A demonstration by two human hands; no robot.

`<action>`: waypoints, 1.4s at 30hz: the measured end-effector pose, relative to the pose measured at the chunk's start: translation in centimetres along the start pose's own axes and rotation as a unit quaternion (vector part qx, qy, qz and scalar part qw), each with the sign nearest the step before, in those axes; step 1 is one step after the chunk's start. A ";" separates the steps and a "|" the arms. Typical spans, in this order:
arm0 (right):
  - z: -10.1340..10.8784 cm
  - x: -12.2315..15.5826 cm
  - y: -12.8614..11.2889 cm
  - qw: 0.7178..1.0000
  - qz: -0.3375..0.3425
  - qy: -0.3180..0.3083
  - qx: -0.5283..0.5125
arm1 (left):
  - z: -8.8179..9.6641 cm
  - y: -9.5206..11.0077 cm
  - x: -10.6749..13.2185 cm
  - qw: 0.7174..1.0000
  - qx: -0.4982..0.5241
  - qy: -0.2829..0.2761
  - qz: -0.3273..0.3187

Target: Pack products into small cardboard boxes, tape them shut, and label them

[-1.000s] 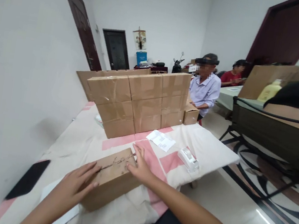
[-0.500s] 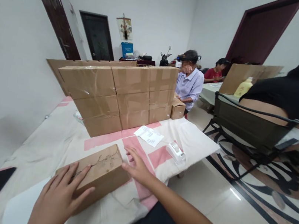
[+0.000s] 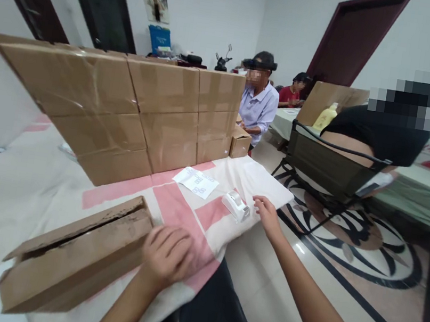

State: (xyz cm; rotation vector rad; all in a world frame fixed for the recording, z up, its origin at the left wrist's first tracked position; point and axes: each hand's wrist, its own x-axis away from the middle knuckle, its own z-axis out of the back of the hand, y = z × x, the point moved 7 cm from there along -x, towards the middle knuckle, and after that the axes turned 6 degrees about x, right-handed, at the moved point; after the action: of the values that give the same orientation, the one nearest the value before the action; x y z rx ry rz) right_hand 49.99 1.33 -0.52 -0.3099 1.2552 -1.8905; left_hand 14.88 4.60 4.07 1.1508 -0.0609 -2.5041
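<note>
A long cardboard box (image 3: 81,257) lies at the lower left of the table, a dark gap running along its top between the flaps. Just past its right end is my left hand (image 3: 169,253), fingers curled in and slightly blurred, with nothing visible in them. My right hand (image 3: 267,214) reaches out over the table's right edge, fingers extended and holding nothing. Close to its left stands a white tape dispenser (image 3: 235,206), apart from the fingertips. A white paper sheet with printed marks (image 3: 197,181) lies behind the dispenser.
A wall of stacked, taped cardboard boxes (image 3: 165,116) stands across the table's back, with a smaller box (image 3: 240,143) at its right end. A person in a light shirt (image 3: 259,108) sits beyond. Another person (image 3: 381,132) occupies a folding chair (image 3: 332,159) at right.
Both hands have left the box and moved right, my right hand toward the tape dispenser. The box top now shows a gap between its flaps. The view has shifted.
</note>
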 end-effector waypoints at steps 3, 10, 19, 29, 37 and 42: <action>-1.9 -1.0 0.9 0.998 -0.022 -0.055 0.014 | -10.1 0.2 -6.4 0.976 0.122 -0.170 0.063; -5.1 -1.7 1.6 0.997 -0.014 -0.063 0.046 | -21.7 -3.5 -10.9 0.948 0.200 -0.205 0.139; -4.7 -0.6 2.0 0.996 -0.027 -0.025 0.082 | -21.6 -2.4 -10.3 0.931 0.287 -0.225 0.038; -3.8 -1.9 0.4 0.984 -0.050 -0.084 0.152 | -21.5 -2.7 -10.0 0.937 0.273 -0.206 0.067; -4.2 -2.3 1.2 0.978 -0.123 -0.131 0.111 | -21.3 -2.3 -9.8 0.948 0.235 -0.201 0.073; -4.2 -2.1 0.8 0.978 -0.139 -0.123 0.092 | -21.8 -1.3 -9.7 0.958 0.181 -0.184 0.124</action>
State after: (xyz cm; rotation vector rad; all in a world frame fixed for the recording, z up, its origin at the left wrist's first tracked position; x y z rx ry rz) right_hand 49.15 5.47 -2.68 -0.6266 0.9005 -2.1115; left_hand 36.33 11.91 -3.63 0.7207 -0.7424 -2.5013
